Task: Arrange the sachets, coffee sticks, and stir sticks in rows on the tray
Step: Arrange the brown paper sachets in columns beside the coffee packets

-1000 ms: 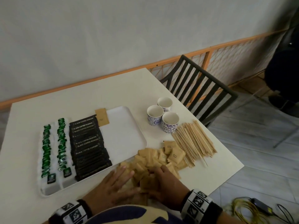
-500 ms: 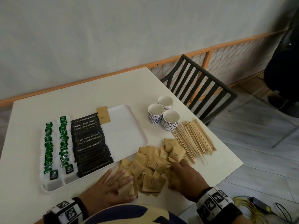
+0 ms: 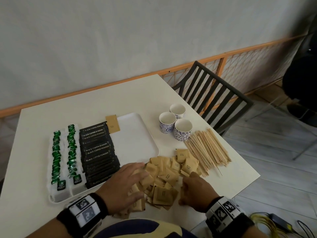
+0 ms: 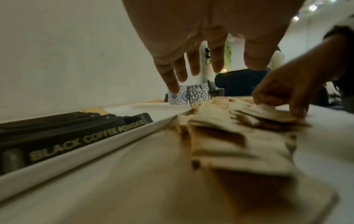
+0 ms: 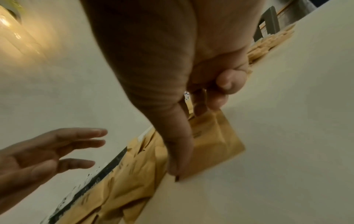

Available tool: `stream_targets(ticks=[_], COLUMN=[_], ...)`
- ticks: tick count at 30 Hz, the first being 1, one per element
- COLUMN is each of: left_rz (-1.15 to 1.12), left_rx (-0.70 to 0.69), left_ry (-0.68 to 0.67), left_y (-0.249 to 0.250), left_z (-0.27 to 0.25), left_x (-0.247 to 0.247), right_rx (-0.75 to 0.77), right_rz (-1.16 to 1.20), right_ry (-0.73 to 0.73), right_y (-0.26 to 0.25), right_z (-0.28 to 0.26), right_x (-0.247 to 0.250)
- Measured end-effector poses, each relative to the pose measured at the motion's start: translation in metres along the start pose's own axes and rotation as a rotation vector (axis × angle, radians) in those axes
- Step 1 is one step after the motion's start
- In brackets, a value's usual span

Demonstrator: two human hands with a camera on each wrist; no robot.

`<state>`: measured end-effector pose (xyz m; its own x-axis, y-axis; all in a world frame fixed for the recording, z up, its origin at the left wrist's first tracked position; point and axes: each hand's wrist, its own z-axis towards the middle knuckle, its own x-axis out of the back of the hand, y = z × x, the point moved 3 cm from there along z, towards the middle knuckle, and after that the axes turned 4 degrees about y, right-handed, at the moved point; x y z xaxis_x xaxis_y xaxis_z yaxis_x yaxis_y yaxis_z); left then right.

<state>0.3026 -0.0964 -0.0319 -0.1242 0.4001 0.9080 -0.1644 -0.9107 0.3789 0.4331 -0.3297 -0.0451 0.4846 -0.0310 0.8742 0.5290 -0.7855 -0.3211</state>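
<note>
A white tray (image 3: 137,136) holds two rows of green sachets (image 3: 64,153), a row of black coffee sticks (image 3: 98,153) and one brown sachet (image 3: 112,123) at its far edge. Loose brown sachets (image 3: 166,176) lie piled on the table in front of the tray's right part. Stir sticks (image 3: 207,150) lie heaped to the right of the pile. My left hand (image 3: 127,182) hovers over the pile's left side with fingers (image 4: 216,57) straight and spread, holding nothing. My right hand (image 3: 193,188) pinches one brown sachet (image 5: 216,139) at the pile's right edge, between thumb and fingers.
Three blue-patterned cups (image 3: 173,122) stand beyond the stir sticks. A dark slatted chair (image 3: 214,97) stands at the table's right side. The table's right edge (image 3: 248,182) runs just past the stir sticks. Yellow cable (image 3: 267,225) lies on the floor.
Both hands were pressed together on the pile a second ago. The right hand moved to the pile's right edge and took a sachet. The left hand rose and slid forward, fingers spreading.
</note>
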Motion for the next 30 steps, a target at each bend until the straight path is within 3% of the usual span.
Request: stream_targets(ticks=[3, 11, 15, 18, 21, 25, 30], left_rz=[-0.114, -0.145, -0.114, -0.133, -0.124, -0.127, -0.135], left_rx=[0.04, 0.097, 0.12, 0.153, 0.175, 0.216, 0.249], left_ry=[0.002, -0.134, -0.183, -0.186, -0.197, -0.225, -0.226], left_y=[0.001, -0.004, -0.007, -0.006, -0.004, -0.002, -0.005], left_z=[0.013, 0.014, 0.011, 0.012, 0.013, 0.011, 0.001], left_x=[0.001, -0.011, -0.014, -0.012, -0.011, -0.014, -0.012], right_rx=[0.03, 0.041, -0.054, 0.03, 0.214, 0.436, 0.451], right_rz=[-0.05, -0.072, -0.003, 0.082, 0.169, -0.16, -0.232], right_ry=[0.024, 0.062, -0.048, -0.071, -0.043, 0.063, 0.073], right_y=[-0.002, -0.002, 0.0, -0.005, -0.026, -0.056, -0.063], right_z=[0.0, -0.001, -0.005, -0.007, -0.008, 0.0, 0.012], right_x=[0.005, 0.004, 0.002, 0.004, 0.009, -0.007, -0.019])
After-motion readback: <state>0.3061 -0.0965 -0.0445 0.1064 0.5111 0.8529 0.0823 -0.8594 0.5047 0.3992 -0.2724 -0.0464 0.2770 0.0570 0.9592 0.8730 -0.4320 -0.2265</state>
